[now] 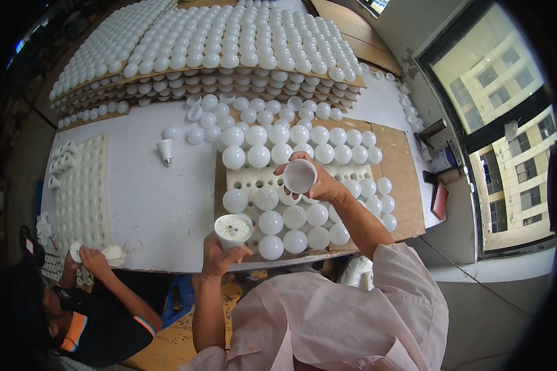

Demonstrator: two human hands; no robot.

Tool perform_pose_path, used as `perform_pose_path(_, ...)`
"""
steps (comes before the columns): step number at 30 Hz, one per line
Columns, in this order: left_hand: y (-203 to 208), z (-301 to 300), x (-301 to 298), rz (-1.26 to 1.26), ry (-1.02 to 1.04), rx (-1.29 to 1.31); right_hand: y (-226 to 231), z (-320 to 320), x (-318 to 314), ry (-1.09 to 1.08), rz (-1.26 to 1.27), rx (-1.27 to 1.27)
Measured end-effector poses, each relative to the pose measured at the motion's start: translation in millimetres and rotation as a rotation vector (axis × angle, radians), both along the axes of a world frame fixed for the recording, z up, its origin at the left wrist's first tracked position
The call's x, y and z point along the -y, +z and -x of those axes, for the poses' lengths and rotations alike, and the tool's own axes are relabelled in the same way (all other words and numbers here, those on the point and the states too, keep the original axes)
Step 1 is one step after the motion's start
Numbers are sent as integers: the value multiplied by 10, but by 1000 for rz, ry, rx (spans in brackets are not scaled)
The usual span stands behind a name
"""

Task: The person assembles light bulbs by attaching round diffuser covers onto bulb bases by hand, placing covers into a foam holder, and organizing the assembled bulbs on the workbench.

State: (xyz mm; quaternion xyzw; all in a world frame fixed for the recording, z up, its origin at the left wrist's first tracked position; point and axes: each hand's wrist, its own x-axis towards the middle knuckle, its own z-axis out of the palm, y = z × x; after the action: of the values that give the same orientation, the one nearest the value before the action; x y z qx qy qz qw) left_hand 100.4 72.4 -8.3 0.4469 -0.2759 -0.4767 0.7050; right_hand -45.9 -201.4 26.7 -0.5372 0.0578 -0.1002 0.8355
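My left hand (216, 256) is closed round a white LED bulb base (233, 229), held upright near the table's front edge. Its open top shows a round board with small dark parts. Over the rows of bulbs, my right hand (325, 184) grips a white dome-shaped bulb cover (300, 176), its hollow side turned up. Beneath both hands lies a pale foam tray (272, 179) with round holes. Rows of white globe bulbs (294, 216) stand in it, in front of and behind a strip of bare holes. A brown cardboard sheet (402, 161) lies under the tray.
Stacked boards of white domes (185, 49) fill the back, with loose domes (210, 114) before them. A single bulb (165, 151) lies left of the tray. Another person (105, 309) handles white parts by a second foam tray (90, 191). A window (495, 123) is at the right.
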Motion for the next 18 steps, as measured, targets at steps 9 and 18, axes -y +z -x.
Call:
perform_pose_path(9,112,188,-276,40,-123,28,27,36,-1060,21,59,-39)
perform_pose_path(18,50,300,-536,45,-156,-18,77,107,-1436,13,43,-68)
